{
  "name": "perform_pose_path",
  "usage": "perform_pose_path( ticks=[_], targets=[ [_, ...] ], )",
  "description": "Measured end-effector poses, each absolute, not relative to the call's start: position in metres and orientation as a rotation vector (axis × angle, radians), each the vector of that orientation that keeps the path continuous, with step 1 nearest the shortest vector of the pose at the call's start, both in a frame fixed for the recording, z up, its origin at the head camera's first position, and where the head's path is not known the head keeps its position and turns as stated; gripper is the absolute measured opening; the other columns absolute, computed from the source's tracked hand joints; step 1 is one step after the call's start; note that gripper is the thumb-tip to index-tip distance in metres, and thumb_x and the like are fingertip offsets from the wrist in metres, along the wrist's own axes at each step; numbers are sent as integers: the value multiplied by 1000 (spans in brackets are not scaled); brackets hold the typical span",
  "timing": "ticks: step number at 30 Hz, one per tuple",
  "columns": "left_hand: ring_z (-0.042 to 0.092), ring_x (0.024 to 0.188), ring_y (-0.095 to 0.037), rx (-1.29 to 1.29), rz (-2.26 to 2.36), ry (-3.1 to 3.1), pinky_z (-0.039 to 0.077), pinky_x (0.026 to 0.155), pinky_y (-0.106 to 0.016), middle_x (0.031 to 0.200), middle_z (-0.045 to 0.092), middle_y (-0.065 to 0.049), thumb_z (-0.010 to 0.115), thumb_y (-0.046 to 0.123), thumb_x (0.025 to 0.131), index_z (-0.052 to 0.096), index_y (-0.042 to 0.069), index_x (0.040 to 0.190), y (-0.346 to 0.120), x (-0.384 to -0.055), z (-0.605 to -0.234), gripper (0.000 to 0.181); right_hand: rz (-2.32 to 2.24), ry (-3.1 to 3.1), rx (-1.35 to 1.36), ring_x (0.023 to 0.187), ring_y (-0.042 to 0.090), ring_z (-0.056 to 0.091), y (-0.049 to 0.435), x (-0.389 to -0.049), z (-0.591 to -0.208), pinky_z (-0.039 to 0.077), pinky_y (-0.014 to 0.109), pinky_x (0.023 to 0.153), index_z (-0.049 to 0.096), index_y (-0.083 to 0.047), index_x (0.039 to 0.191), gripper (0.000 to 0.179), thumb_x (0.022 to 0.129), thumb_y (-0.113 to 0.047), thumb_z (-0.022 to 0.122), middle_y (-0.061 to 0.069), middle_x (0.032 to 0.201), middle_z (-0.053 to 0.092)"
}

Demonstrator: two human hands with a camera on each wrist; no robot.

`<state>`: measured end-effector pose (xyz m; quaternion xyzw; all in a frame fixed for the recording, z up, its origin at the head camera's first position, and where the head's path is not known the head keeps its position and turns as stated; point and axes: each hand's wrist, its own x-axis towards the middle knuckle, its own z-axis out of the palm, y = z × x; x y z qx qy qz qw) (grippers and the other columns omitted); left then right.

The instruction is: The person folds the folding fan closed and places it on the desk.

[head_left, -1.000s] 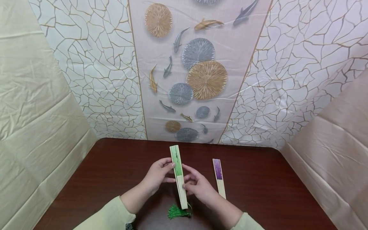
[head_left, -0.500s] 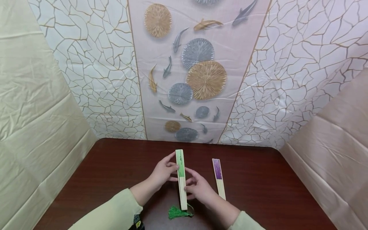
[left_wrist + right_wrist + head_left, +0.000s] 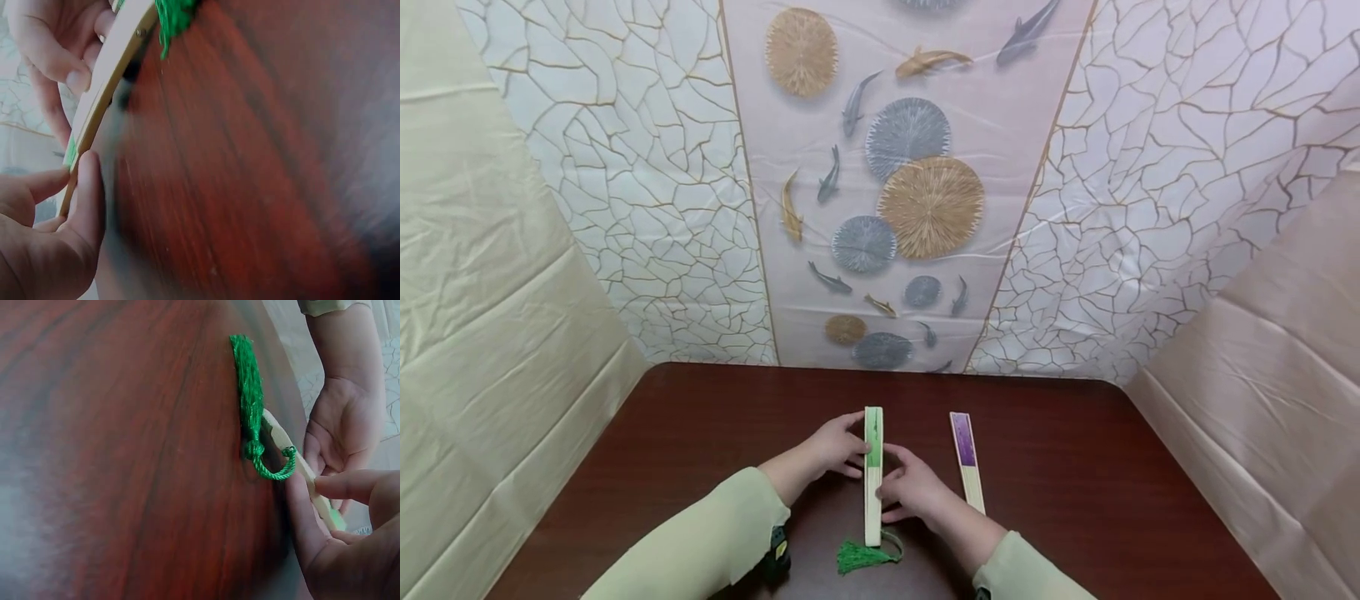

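Observation:
A folded green hand fan with pale ribs stands near the middle of the table, lengthwise away from me. My left hand pinches its green upper part from the left side. From the right, my right hand pinches the pale ribs lower down. A green tassel hangs on a cord loop from the near end and lies on the table; the right wrist view shows the tassel and its twisted loop clearly. In the left wrist view both hands hold the fan's edge.
A second folded fan, purple with pale ribs, lies on the table to the right of my right hand; my forearm is close to its near end. The dark red wooden table ends at a patterned cloth backdrop; beige cloth hangs on both sides.
The green fan has come down toward the table and turned from a slant to nearly straight, both hands still holding it. My left forearm has moved right. The purple fan has stayed in place.

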<state>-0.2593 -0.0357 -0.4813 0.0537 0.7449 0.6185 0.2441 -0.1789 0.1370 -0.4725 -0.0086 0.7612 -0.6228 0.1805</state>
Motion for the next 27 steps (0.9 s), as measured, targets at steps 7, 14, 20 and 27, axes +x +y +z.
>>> perform_pose_path(
  ticks=[7, 14, 20, 27],
  targets=[
    [70, 71, -25, 168, 1494, 2110, 58, 54, -36, 98, 69, -11, 67, 9, 94, 28, 13, 157, -37, -271, -483, 74, -1709, 2144, 52, 70, 26, 66, 133, -185, -468, 60, 43, 60, 27, 0, 153, 79, 83, 8, 62, 17, 90, 63],
    [66, 60, -18, 183, 1301, 2226, 53, 48, -30, 84, 69, -10, 70, 16, 93, 33, 14, 156, -37, -274, -476, 73, -1666, 2129, 94, 69, 28, 65, 133, -192, -466, 61, 43, 61, 28, -1, 154, 79, 84, 7, 63, 18, 91, 63],
    [66, 59, -17, 206, 1214, 2284, 50, 48, -29, 80, 69, -9, 70, 17, 93, 34, 12, 155, -37, -274, -472, 72, -1627, 2146, 81, 65, 27, 66, 133, -194, -465, 60, 42, 59, 29, -2, 154, 77, 86, 4, 64, 18, 87, 64],
    [66, 57, -16, 219, 1192, 2309, 50, 48, -29, 79, 69, -9, 70, 18, 93, 36, 13, 154, -36, -274, -474, 70, -1585, 2194, 54, 62, 26, 65, 132, -194, -467, 59, 41, 55, 30, -1, 153, 79, 83, 4, 66, 17, 83, 64]
  ],
)
